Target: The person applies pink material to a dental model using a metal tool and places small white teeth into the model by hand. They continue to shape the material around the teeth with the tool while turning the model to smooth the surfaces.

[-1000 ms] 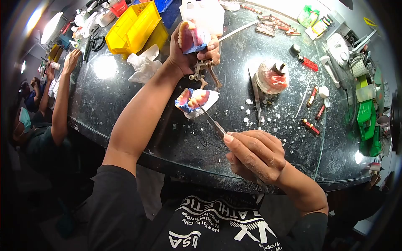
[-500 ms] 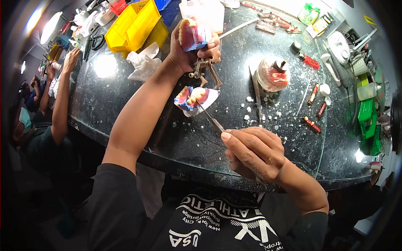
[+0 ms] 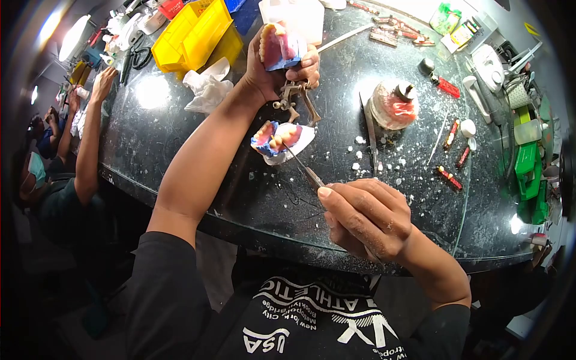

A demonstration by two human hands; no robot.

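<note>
My left hand is wrapped round the upper half of a hinged dental articulator, tipped back. Its upper cast carries a pink wax denture base with a row of teeth, on blue material. Below lies the lower cast on the table, with pink wax, teeth and a blue edge. In a closed pinch, my right hand grips a thin metal wax carver. The carver's fine tip is right at the teeth on the lower cast.
A glass spirit lamp stands to the right, beside a long metal tool and white crumbs. Farther right are a white cap and red wax strips with teeth. Crumpled tissue and a yellow bin sit back left. Another person's arm is at far left.
The whole view has shifted very slightly. Both hands keep their grips, and the carver tip stays at the lower teeth.
</note>
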